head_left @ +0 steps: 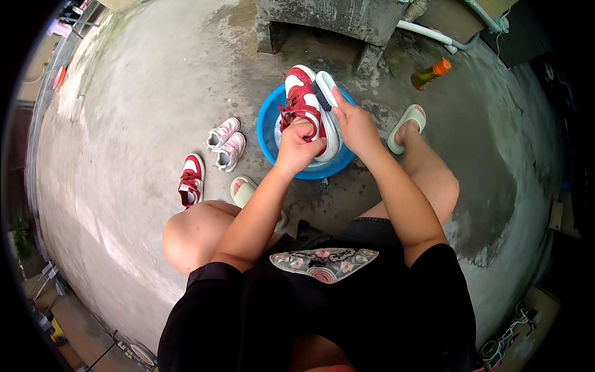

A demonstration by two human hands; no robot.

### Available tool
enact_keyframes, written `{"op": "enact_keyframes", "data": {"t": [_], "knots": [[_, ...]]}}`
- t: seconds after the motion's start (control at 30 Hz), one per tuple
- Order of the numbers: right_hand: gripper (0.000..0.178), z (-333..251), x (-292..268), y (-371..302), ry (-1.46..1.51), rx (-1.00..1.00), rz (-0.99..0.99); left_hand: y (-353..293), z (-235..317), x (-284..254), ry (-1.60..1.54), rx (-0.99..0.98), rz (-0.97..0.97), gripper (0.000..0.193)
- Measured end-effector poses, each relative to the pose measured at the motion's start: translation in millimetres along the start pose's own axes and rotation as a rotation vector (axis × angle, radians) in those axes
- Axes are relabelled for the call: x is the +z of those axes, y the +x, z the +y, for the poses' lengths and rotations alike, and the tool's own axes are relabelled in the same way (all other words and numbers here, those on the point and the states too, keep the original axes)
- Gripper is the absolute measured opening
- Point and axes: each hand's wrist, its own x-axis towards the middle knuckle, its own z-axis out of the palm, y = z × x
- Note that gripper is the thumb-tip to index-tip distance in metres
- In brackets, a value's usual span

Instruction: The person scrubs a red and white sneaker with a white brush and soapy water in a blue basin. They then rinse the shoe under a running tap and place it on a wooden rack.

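Observation:
A red and white sneaker (302, 99) is held over a blue basin (266, 127), its toe pointing away from me. My left hand (299, 147) grips it at the heel end, with fingers inside the shoe opening and the thumb outside. A white-backed scrub brush (326, 84) with dark bristles is in my right hand (356, 129), closed round its near end. The bristles rest against the right side of the sneaker, near the sole. Part of the basin's inside is hidden by the shoe and my hands.
A matching red and white sneaker (191, 178) and a pair of pale pink shoes (228, 144) stand on the concrete floor at left. At right lies an orange-capped bottle (431, 74). A concrete trough (331, 22) stands beyond the basin, with a white pipe (424, 32) beside it.

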Motion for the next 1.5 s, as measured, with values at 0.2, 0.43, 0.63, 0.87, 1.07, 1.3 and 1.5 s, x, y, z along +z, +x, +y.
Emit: {"op": "enact_keyframes", "data": {"t": [0.2,0.43,0.63,0.87,1.07,1.3,1.5], "knots": [[0.065,15,-48,28,0.908,0.21,0.043,5,23,-6,-0.303,-0.049,-0.039,0.025],[0.019,49,-54,-42,1.107,0.19,0.005,8,38,-3,-1.092,-0.26,-0.022,0.042],[0.025,44,-28,-47,0.948,0.071,0.062,7,40,7,-1.123,-0.381,-0.005,0.029],[0.06,58,-11,-44,0.445,-0.005,0.215,18,36,-1,-1.115,-0.411,0.222,0.03],[0.065,107,62,10,-0.128,0.247,-0.371,22,26,-33,-1.166,-0.484,0.427,0.035],[0.066,146,178,26,-0.127,0.616,-0.449,19,32,-58,-1.427,-0.514,0.319,0.067],[0.063,199,228,12,-0.301,0.602,-0.597,27,24,-52,-1.535,-0.545,0.283,0.076]]}}
